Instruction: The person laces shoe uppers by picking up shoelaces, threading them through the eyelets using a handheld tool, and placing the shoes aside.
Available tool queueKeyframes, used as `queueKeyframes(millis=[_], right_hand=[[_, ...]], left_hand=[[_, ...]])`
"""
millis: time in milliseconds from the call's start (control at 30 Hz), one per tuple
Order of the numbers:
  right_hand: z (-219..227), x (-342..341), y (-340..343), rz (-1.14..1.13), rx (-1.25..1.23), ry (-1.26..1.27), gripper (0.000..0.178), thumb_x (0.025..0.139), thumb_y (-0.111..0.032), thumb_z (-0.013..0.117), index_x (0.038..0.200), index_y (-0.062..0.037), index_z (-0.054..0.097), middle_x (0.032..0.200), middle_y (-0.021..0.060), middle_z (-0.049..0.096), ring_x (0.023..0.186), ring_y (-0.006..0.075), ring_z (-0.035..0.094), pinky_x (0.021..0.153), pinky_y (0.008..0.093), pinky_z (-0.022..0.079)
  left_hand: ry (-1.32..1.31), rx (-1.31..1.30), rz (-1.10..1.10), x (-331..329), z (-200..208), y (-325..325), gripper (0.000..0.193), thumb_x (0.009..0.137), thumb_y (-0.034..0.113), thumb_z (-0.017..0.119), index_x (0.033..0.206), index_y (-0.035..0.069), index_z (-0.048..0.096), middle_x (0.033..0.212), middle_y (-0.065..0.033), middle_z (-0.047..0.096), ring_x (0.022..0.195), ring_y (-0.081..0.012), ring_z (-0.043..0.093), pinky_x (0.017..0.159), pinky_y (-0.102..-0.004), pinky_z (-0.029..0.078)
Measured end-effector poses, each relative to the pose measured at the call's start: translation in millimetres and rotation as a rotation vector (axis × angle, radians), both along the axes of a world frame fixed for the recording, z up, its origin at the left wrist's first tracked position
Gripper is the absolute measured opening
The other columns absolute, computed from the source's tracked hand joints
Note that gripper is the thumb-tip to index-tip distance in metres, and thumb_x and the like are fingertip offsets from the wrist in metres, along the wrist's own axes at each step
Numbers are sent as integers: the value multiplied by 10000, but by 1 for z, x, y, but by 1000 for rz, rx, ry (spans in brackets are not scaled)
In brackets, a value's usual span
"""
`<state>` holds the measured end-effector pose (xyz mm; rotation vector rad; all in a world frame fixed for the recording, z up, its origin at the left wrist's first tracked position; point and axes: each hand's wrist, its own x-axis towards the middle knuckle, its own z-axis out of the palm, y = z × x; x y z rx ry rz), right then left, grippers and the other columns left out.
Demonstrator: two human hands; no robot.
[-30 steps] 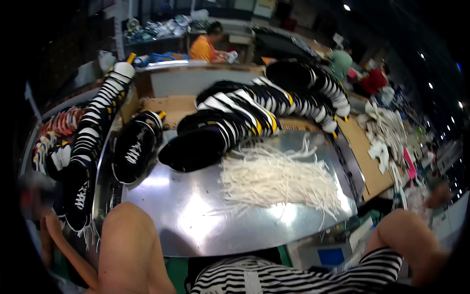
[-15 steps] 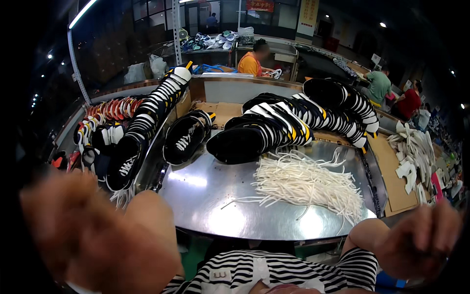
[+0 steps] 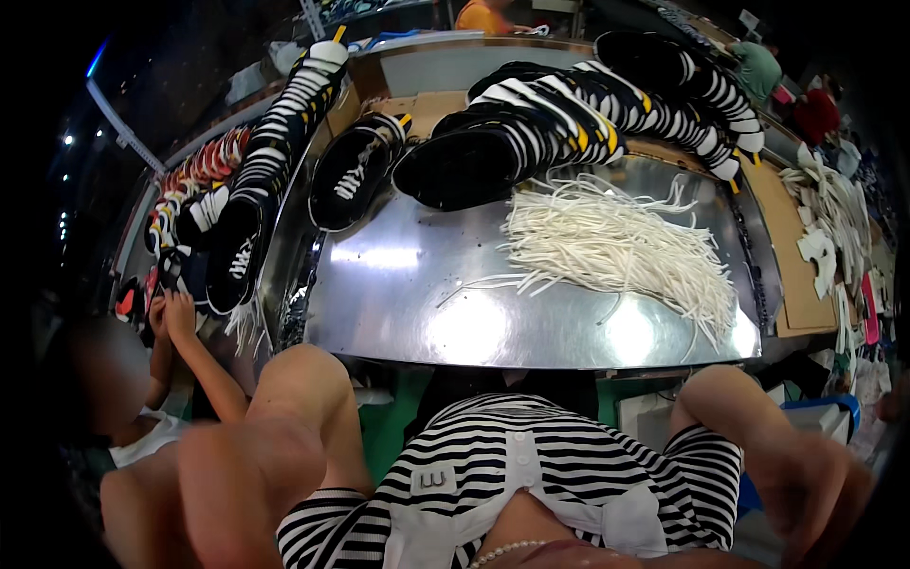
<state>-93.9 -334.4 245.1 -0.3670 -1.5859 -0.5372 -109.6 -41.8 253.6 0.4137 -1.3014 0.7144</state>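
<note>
My left hand is raised at the lower left, close to the camera and smeared by motion; its fingers do not show clearly. At the lower right my right hand hangs off the table's edge, also blurred, and I cannot make out anything in it. Both elbows are bent outward. In front of me a bundle of white shoelaces lies on the shiny metal table. Behind the bundle, a row of black-and-white shoe uppers leans together. One laced black upper lies apart, left of that row.
A long stack of striped uppers runs along the left side. Beside it another person's hands work close to the uppers. Cardboard and white cut pieces lie to the right. Other workers sit beyond the far ledge.
The view has tilted down, so the table sits higher in the picture. My left hand has dropped lower, uncovering the person at the left. My right hand is slightly lower in the picture.
</note>
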Motion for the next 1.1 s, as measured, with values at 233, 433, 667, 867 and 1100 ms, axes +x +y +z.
queueKeyframes(millis=[233,433,667,867,1100], right_hand=[[-48,33,-46,491,-937,-408,299,992,-311,500,1187,-100,583,1165,45,611,1068,291,591,895,447,484],[-191,116,3,-837,-1334,996,257,871,33,556,1096,-23,667,998,101,686,778,239,638,676,281,506],[-252,170,47,-1175,-1335,739,223,826,-36,640,1044,-72,671,921,84,638,728,275,642,649,352,508],[-268,283,39,-1649,-1374,874,277,830,-363,714,843,-86,729,743,92,693,673,294,663,615,384,498],[-288,324,88,-1742,-1518,629,263,806,-372,723,818,-109,723,744,92,686,713,310,666,622,429,493]], left_hand=[[-302,788,-509,79,-79,25,499,919,457,615,1172,27,622,1118,-191,641,1018,-310,632,796,-380,512],[779,916,1726,247,-228,90,648,808,258,757,1318,-23,471,1229,-183,588,1096,-318,570,937,-396,434],[1151,875,1750,304,-263,96,206,889,290,671,994,114,647,762,-98,638,720,-278,640,653,-377,488],[599,455,1556,201,-182,57,267,779,151,765,952,4,626,973,-98,610,889,-214,586,796,-298,459],[641,1556,1268,97,-272,-22,548,691,138,756,1207,98,576,1325,-121,545,1257,-334,459,994,-493,315]])
